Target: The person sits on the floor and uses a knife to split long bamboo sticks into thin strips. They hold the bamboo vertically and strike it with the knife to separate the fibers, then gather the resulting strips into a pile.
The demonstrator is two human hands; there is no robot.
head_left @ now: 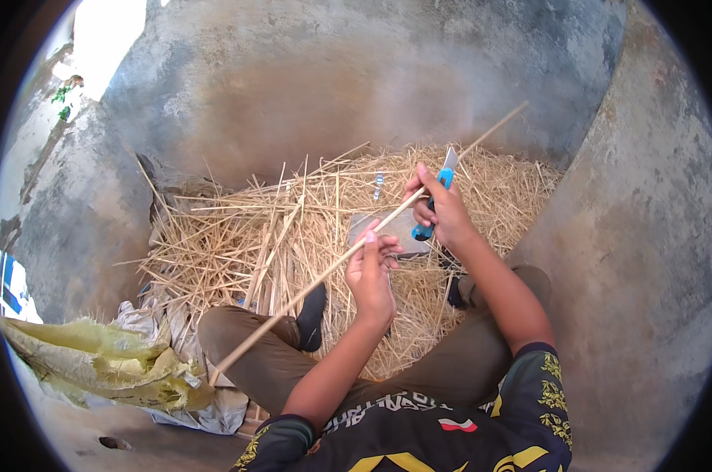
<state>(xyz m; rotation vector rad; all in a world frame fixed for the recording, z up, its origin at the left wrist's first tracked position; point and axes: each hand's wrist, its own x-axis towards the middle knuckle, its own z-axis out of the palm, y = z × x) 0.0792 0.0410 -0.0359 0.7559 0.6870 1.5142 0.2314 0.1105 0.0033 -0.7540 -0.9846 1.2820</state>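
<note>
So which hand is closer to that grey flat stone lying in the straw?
Left. The left hand hovers at the grey flat stone's near edge, pinching the long stick. The right hand, holding the blue knife, sits just beyond its right end.

This looks like a rough outdoor work corner or yard, not a furnished room. Bare, stained concrete walls (309,86) curve round a concrete floor (623,315), with daylight showing at the upper left. A heap of dry straw (293,228) covers the ground, and crumpled sacks (112,362) lie at its edge. The person sits on the floor among the straw.
</note>
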